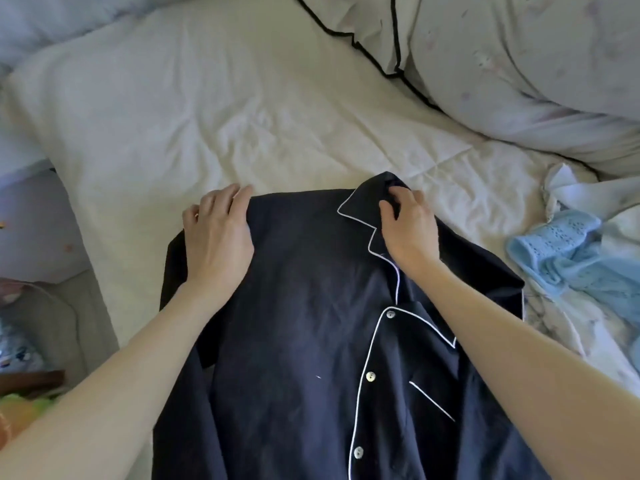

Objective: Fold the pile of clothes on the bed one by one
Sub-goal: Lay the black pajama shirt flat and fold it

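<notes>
A dark navy pajama shirt (304, 306) with white piping and white buttons lies spread on the cream bed sheet (207, 109), collar end away from me. My left hand (216, 237) rests flat on the shirt's far left corner, fingers fairly straight and reaching past the edge. My right hand (407, 226) pinches the collar at the shirt's top right, fingers curled into the cloth. The left sleeve is tucked partly under the body of the shirt.
A light blue knitted garment (568, 254) and pale clothes (588, 192) are heaped at the right. A floral duvet with black piping (519, 74) bulges at the back right. The bed's left edge drops to a cluttered floor (31, 341).
</notes>
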`<state>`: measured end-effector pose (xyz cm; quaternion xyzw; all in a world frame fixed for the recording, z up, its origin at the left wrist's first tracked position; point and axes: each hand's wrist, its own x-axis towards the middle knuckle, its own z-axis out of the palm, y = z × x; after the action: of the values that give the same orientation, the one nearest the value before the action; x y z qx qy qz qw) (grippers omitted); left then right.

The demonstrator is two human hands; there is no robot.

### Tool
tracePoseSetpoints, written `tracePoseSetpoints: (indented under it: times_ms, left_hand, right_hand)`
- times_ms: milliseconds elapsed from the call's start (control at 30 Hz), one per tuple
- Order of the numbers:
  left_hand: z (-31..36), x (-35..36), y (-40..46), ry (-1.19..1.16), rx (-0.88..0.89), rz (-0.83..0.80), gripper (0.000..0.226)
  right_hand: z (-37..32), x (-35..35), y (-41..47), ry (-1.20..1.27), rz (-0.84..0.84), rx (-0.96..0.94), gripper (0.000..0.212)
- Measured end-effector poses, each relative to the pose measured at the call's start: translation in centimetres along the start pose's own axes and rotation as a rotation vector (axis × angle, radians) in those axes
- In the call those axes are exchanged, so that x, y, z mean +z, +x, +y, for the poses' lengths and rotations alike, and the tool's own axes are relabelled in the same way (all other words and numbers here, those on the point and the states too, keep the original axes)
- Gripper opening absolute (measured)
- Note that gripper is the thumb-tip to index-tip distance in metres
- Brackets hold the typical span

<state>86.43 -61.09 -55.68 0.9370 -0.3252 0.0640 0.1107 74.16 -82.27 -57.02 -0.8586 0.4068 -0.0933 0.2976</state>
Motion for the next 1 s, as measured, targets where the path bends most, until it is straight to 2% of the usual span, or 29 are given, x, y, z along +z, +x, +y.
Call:
tracePoseSetpoints:
  times_ms: [67, 167, 233, 300, 367, 467, 567, 633, 700, 767, 867, 1000]
  left_hand:
    - [3.4, 0.3, -2.6, -0.087, 0.14, 0.016, 0.039]
    - [9.1, 1.4, -6.5, -0.186, 0.362, -0.129, 0.043]
    - [12.2, 2.3, -8.0, -0.205, 0.486, -0.223, 0.048]
    - [14.6, 3.0, -8.5, -0.212, 0.563, -0.249, 0.047]
    - [16.8, 3.2, -8.3, -0.254, 0.616, -0.228, 0.039]
    - [20.3, 3.6, -7.4, -0.381, 0.704, -0.119, 0.027]
    - [24.2, 4.3, -5.4, -0.425, 0.824, -0.049, 0.023]
    - [26.3, 5.1, -4.1, -0.326, 0.916, -0.208, 0.041]
    - [27.4, 6.3, -3.1, -0.107, 0.991, -0.403, 0.057]
    - [27.6, 7.1, -2.7, -0.028, 1.016, -0.47, 0.048]
    - [27.0, 6.9, -2.8, -0.194, 1.072, -0.352, 0.02]
    - [26.3, 6.5, -1.8, -0.361, 1.113, -0.206, 0.019]
  right_hand:
    - [1.4, -1.2, -2.9, -0.066, 0.072, -0.083, 0.033]
    - [4.9, -3.7, -7.5, -0.143, 0.156, -0.128, 0.026]
    - [7.8, -5.7, -9.7, -0.178, 0.195, -0.076, 0.024]
    - [10.5, -7.8, -10.9, -0.103, 0.23, 0.063, 0.024]
    - [12.5, -9.5, -12.3, -0.023, 0.238, 0.205, 0.022]
    - [14.3, -10.1, -15.5, -0.034, 0.146, 0.335, 0.02]
    - [14.6, -9.4, -18.4, -0.051, 0.081, 0.359, 0.037]
    - [14.0, -8.5, -19.4, -0.089, 0.064, 0.363, 0.051]
    - [13.5, -7.9, -19.9, -0.201, 0.071, 0.302, 0.054]
    - [13.6, -7.5, -20.0, -0.276, 0.116, 0.204, 0.04]
    - [14.7, -7.8, -19.6, -0.255, 0.201, 0.124, 0.013]
    - [15.9, -8.9, -18.5, -0.213, 0.253, 0.043, 0.008]
